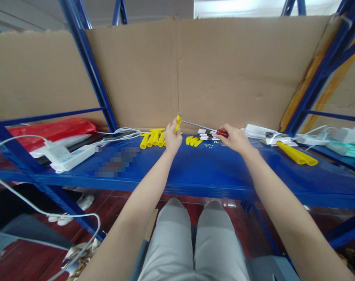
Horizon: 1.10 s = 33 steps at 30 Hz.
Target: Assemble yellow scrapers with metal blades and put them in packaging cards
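Note:
Near the middle of the view, my left hand [173,137] is closed on a small yellow piece [178,121], held upright above the blue shelf. My right hand [233,137] grips the red handle of a screwdriver [199,125], whose shaft points left and meets the yellow piece. Several yellow tubes [150,139] lie left of my left hand, partly hidden by it. Between the hands lie small yellow pieces [193,141], black and white items [206,134] and tiny bits [208,146] too small to tell.
The blue shelf [206,171] has metal uprights and a cardboard back [230,74]. On the left are a white power strip [75,157], cables and a red bag [57,130]. Two long yellow tubes [297,153] lie on the right. A person's white shoes [85,203] show below left.

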### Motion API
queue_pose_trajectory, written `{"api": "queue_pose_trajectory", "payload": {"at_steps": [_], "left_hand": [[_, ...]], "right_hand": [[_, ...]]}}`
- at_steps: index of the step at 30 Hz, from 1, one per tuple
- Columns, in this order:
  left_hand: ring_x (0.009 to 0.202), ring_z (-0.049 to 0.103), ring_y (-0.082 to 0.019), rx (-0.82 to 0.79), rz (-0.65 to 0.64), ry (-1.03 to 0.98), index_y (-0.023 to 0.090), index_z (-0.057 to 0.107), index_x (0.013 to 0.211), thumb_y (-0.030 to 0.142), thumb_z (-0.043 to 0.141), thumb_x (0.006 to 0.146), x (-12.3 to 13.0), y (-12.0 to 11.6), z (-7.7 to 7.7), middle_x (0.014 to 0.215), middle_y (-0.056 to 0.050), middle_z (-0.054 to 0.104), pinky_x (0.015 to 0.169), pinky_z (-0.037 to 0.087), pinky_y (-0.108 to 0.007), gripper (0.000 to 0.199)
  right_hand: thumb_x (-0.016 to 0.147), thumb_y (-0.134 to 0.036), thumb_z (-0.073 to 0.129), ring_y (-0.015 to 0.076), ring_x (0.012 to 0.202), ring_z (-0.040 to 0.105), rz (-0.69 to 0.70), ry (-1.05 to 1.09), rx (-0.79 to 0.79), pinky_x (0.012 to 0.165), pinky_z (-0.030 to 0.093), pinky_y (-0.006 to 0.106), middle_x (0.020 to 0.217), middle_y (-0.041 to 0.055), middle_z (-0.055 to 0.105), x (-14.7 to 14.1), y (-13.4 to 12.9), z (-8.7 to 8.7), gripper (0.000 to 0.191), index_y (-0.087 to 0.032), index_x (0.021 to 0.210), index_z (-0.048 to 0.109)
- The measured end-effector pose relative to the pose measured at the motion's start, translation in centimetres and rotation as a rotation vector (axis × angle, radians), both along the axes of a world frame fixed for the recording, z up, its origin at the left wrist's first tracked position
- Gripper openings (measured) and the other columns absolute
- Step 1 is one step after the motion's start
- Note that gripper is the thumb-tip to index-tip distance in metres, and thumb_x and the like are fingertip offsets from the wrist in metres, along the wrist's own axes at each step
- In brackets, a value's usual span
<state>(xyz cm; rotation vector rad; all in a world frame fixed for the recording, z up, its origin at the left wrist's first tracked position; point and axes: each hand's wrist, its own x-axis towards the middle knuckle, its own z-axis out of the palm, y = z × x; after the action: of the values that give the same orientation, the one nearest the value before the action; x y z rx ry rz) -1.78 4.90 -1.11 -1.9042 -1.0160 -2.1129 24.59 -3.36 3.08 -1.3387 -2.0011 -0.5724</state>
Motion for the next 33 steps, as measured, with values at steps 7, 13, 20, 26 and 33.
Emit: {"api": "queue_pose_trajectory", "payload": {"at_steps": [7,13,20,26,33], "left_hand": [[0.109,0.065,-0.025,-0.016,-0.003,0.000,0.021,0.062,0.124,0.014,0.059,0.084,0.07,-0.18,-0.01,0.109,-0.009,0.069,0.100,0.049,-0.039,0.040],[0.115,0.062,-0.026,-0.087,-0.039,0.014,0.019,0.060,0.126,0.015,0.058,0.085,-0.15,-0.23,0.19,0.115,-0.011,0.067,0.105,0.045,-0.041,0.041],[0.118,0.060,-0.028,-0.145,-0.042,0.040,0.018,0.057,0.130,0.021,0.053,0.090,-0.14,-0.52,0.39,0.122,-0.013,0.065,0.104,0.045,-0.045,0.041],[0.118,0.060,-0.029,-0.155,-0.030,0.041,0.018,0.056,0.130,0.022,0.053,0.090,0.03,-0.48,0.26,0.123,-0.014,0.064,0.104,0.045,-0.046,0.040],[0.121,0.058,-0.027,-0.148,-0.019,0.051,0.020,0.053,0.132,0.015,0.054,0.087,0.14,-0.30,0.07,0.125,-0.012,0.063,0.107,0.044,-0.045,0.046]], "right_hand": [[0.089,-0.039,0.052,0.0260,0.081,0.065,0.007,-0.014,0.032,0.060,0.037,0.030,0.088,0.0092,0.072,0.02,-0.34,0.09,0.018,-0.023,0.093,0.060],[0.092,-0.038,0.049,0.0267,0.085,0.065,-0.013,-0.036,-0.033,0.062,0.038,0.031,0.092,0.0117,0.072,-0.24,-0.18,0.02,0.022,-0.020,0.096,0.062],[0.094,-0.036,0.046,0.0263,0.086,0.066,-0.045,-0.072,-0.076,0.064,0.039,0.030,0.095,0.0130,0.072,-0.34,-0.14,-0.13,0.027,-0.018,0.103,0.063],[0.096,-0.036,0.043,0.0264,0.085,0.066,-0.049,-0.086,-0.114,0.066,0.040,0.031,0.096,0.0142,0.072,-0.52,-0.30,0.01,0.028,-0.017,0.103,0.063],[0.095,-0.033,0.042,0.0264,0.083,0.065,0.007,-0.071,-0.152,0.069,0.042,0.032,0.094,0.0154,0.071,-0.53,-0.09,-0.05,0.027,-0.016,0.102,0.063]]}}
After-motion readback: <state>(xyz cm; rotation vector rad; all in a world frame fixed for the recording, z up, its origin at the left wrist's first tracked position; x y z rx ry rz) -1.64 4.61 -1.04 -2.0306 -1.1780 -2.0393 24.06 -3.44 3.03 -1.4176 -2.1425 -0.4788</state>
